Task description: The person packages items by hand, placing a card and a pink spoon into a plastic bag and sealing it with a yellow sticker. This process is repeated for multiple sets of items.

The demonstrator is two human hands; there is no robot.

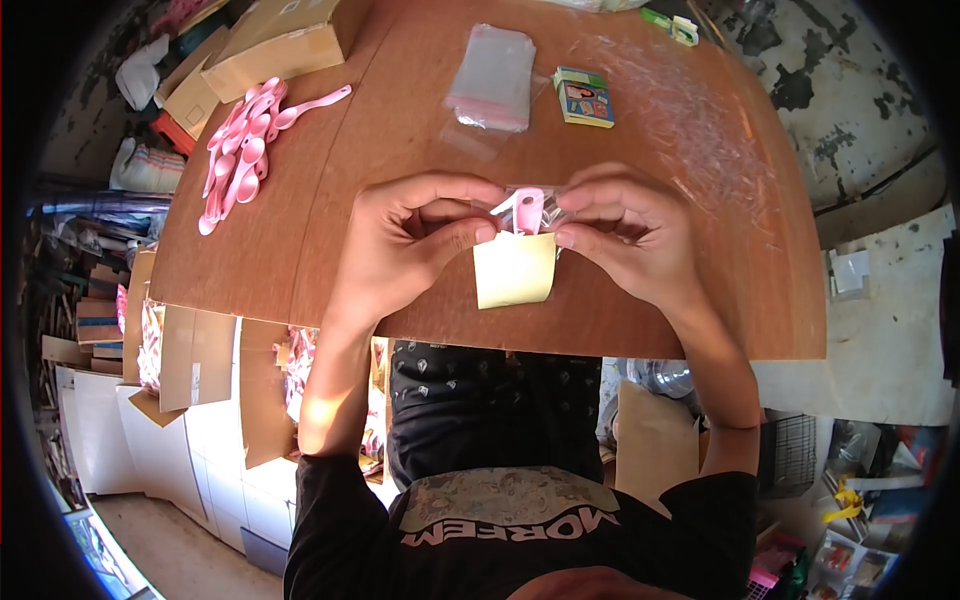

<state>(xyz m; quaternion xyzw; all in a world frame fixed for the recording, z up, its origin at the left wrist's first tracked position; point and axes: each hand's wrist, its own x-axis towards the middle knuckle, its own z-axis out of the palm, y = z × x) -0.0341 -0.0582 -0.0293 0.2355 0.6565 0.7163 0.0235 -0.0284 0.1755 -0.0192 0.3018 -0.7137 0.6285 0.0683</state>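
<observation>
My left hand (pixel 405 235) and my right hand (pixel 630 225) pinch the two upper corners of a small clear plastic bag (pixel 560 197) above the near part of the table. Between them, the pink handle end of a spoon (pixel 528 212), with a hole in it, shows at the top of the bag. Below the fingers hangs a pale yellow card (pixel 514 272); it seems to be in the bag with the spoon, though the bag's lower outline is hard to make out. The rest of the spoon is hidden behind the card.
On the brown table (pixel 400 130) lie a pile of pink spoons (pixel 240 150) at left, a stack of clear bags (pixel 493 78) and a stack of printed cards (pixel 584 98) at the back, and crumpled clear plastic (pixel 690 130) at right. A cardboard box (pixel 275 45) stands back left.
</observation>
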